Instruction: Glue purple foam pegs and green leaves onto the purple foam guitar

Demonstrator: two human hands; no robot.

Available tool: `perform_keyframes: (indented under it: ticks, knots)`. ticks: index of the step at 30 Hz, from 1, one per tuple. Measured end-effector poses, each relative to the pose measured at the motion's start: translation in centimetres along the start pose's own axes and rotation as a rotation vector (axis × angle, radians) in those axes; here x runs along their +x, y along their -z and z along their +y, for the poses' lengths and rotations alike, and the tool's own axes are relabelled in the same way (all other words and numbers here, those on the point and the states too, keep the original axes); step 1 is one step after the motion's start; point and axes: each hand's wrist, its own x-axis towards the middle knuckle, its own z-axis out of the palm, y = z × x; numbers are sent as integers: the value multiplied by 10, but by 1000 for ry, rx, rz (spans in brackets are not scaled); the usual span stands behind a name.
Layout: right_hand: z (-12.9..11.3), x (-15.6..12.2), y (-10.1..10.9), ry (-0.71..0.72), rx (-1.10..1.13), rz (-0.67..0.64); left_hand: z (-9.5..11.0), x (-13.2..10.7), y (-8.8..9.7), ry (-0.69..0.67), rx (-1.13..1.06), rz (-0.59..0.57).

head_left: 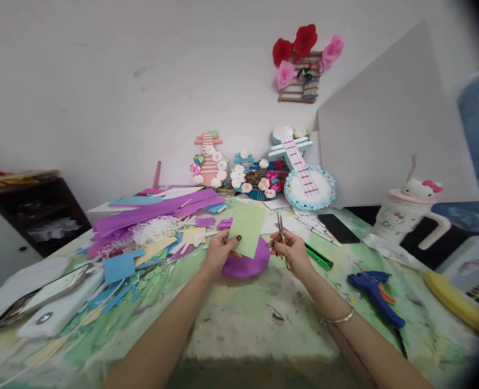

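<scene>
A light green sheet of paper (247, 229) is pinched at its lower left edge by my left hand (222, 249), thumb on top. My right hand (292, 251) grips a pair of scissors (281, 232), their narrow blades pointing up and away from me, just right of the paper and apart from it. Whether the blades are fully closed is hard to make out. Below both hands lies a round purple piece (245, 266) on the table, partly covered by the green paper. A green utility knife (319, 256) rests beside my right wrist.
Purple paper strips (154, 213), white shreds and blue scraps (120, 266) spread over the left. A blue glue gun (375, 294), black phone (338, 228) and large lidded cup (401, 216) stand or lie right. Flower-decorated craft instruments (310, 186) lean against the back wall.
</scene>
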Motion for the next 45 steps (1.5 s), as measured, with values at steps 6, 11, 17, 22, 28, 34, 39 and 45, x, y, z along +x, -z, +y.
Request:
perform_keyframes:
  ticks: [6,11,17,22,28,34,39,45]
  knots:
    - [2,-1,8,-15,-57,-4,-3,0,13,-40,-30,42]
    - [5,-5,6,-17,-93,-38,-2,1,15,-43,5,42]
    - [-3,-8,8,-6,-108,-106,-8,3,23,-17,28,32]
    - [-8,-10,10,-8,-137,-138,-8,3,23,-11,24,21]
    - [-7,-11,8,-31,-192,-217,0,2,19,-15,-40,46]
    - [-5,-11,10,-34,-232,-268,4,1,16,1,-121,73]
    - [-4,-14,8,-82,-272,-379,3,2,14,-48,-171,143]
    - [0,-21,-1,-122,-340,-481,2,3,13,-78,-179,192]
